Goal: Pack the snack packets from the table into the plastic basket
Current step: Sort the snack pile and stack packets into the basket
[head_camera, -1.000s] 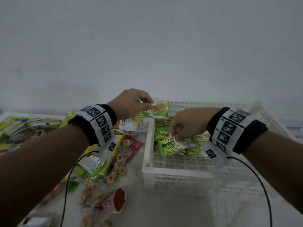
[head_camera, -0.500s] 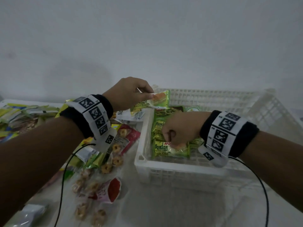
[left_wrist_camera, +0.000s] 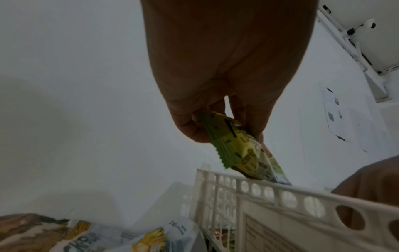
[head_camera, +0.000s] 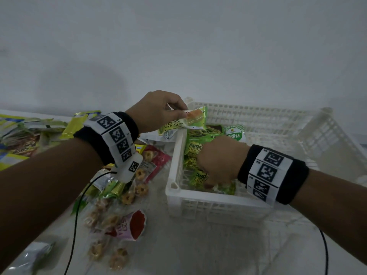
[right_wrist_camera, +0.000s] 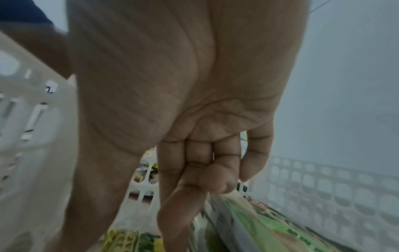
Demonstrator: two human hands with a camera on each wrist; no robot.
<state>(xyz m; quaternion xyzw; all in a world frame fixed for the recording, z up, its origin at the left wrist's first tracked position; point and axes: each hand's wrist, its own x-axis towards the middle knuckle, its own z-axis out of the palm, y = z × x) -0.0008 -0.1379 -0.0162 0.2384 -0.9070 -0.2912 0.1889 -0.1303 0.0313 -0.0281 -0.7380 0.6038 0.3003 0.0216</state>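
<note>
The white plastic basket [head_camera: 218, 196] stands at centre right with several green packets inside. My left hand [head_camera: 179, 114] pinches a green Pandan layer cake packet [head_camera: 196, 118] just above the basket's left rim. In the left wrist view thumb and fingers [left_wrist_camera: 187, 129] clamp that packet [left_wrist_camera: 248, 153] over the perforated rim [left_wrist_camera: 280, 189]. My right hand [head_camera: 210, 181] is down inside the basket's front left corner, fingers curled on a green Pandan packet [head_camera: 200, 176]. In the right wrist view the curled fingers [right_wrist_camera: 215, 180] sit on the green wrapper [right_wrist_camera: 259, 221]; the grip itself is partly hidden.
Loose snacks cover the table left of the basket: ring-biscuit packets [head_camera: 128, 197], a red-ended packet [head_camera: 132, 227], a white chip bag [head_camera: 156, 135], yellow packets [head_camera: 17, 135] and a silver packet [head_camera: 33, 253]. Cables hang from both wrists. A wall stands close behind.
My right hand has lowered its green packet from mid-basket down into the front left corner. My left hand has kept its packet almost still above the left rim.
</note>
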